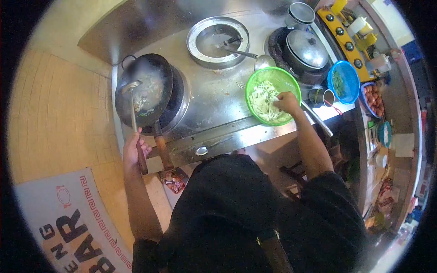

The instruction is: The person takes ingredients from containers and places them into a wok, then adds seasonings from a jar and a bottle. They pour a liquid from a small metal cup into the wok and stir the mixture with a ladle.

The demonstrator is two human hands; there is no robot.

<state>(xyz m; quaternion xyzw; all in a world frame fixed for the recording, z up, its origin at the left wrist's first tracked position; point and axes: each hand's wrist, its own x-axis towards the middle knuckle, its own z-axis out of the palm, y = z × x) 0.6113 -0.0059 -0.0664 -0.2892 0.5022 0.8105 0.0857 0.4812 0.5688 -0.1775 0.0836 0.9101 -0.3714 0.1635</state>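
My left hand [137, 149] is closed around the handle of a long ladle [133, 107]. The ladle's metal head lies inside a dark wok [165, 77], over pale pieces of food [148, 93] with some green bits. The wok's wooden handle [163, 152] points toward me, free of my hand. On the right, my right hand [287, 103] reaches into a bright green plastic basket [251, 111]. Its fingers are pinched on pale shredded cabbage [263, 101], which fills the basket's lower part.
Behind stands a round metal-rimmed basin [193, 50] with utensils in it; a second ladle [265, 62] rests beside it. A lidded pot [309, 48] sits on the right burner. Near it are a blue basket [349, 98] of greens, a metal cup [327, 97] and squeeze bottles [357, 26].
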